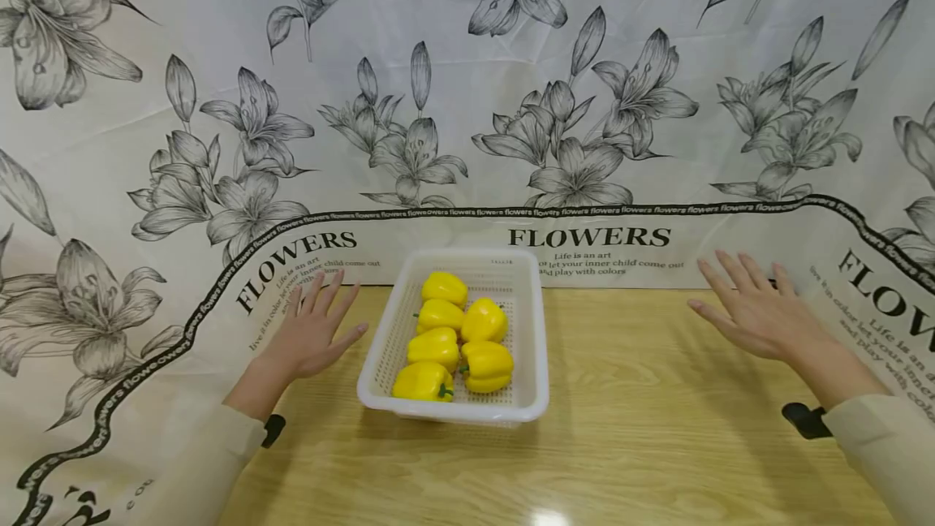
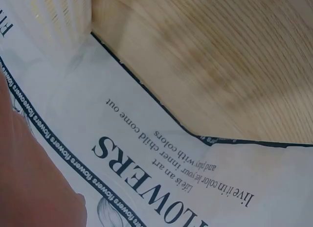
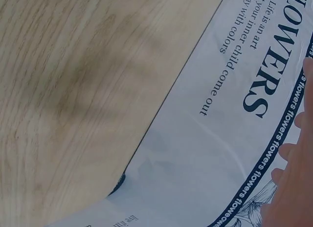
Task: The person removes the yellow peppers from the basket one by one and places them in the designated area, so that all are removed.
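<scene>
A white plastic basket (image 1: 536, 347) with perforated walls stands on the wooden table, holding several yellow bell peppers (image 1: 433, 349) grouped mostly toward its left side. To the left of the basket, my left hand (image 1: 314, 339) is held with fingers spread and straight, nothing in it. My right hand (image 1: 756, 311) hovers well to the basket's right, palm down, fingers spread, also holding nothing. Part of the left hand (image 2: 34, 168) shows at the edge of the left wrist view, and the fingers of the right hand (image 3: 293, 173) at the edge of the right wrist view.
A white cloth (image 1: 467, 144) printed with lilies and the word FLOWERS hangs behind the table and curves round both sides. The light wood tabletop (image 1: 621, 412) spreads in front of it. Dark straps (image 1: 806, 420) sit at both wrists.
</scene>
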Motion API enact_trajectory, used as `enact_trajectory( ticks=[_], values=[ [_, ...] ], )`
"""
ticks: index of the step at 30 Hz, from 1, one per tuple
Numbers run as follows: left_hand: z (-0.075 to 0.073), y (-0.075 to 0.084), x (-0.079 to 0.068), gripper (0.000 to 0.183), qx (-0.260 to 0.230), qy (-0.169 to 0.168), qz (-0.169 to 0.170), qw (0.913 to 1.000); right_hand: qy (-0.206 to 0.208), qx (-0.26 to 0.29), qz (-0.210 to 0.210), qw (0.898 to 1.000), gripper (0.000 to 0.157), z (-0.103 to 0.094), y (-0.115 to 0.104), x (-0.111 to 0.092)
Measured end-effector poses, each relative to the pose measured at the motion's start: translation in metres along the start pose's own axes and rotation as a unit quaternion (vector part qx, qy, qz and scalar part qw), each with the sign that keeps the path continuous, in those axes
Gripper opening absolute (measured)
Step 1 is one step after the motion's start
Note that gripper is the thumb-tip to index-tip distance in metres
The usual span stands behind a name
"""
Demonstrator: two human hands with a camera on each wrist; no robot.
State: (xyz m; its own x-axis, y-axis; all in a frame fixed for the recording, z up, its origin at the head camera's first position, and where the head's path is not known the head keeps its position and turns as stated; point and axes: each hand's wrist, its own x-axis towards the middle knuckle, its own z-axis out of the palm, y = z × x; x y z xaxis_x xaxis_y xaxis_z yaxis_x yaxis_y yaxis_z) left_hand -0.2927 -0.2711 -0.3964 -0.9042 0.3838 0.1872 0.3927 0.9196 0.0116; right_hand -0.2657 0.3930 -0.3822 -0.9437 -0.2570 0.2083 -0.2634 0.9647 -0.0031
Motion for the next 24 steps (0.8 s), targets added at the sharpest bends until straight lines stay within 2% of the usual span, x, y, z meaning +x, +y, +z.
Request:
enact_trajectory(
  ticks=[6, 12, 24],
  values=[
    [0.001, 0.004, -0.002, 0.077, 0.009, 0.004, 0.013, 0.9999, 0.008, 0.0, -0.006, 1.0, 0.081, -0.001, -0.003, 0.0],
    [-0.005, 0.006, -0.003, 0.077, -0.002, 0.0, 0.014, 0.9999, 0.007, 0.003, -0.01, 1.0, 0.083, -0.004, -0.009, -0.002],
    [-0.011, 0.014, -0.011, 0.073, -0.033, 0.023, 0.034, 0.9986, 0.059, 0.024, -0.056, 0.996, 0.083, -0.013, -0.031, -0.003]
  ],
)
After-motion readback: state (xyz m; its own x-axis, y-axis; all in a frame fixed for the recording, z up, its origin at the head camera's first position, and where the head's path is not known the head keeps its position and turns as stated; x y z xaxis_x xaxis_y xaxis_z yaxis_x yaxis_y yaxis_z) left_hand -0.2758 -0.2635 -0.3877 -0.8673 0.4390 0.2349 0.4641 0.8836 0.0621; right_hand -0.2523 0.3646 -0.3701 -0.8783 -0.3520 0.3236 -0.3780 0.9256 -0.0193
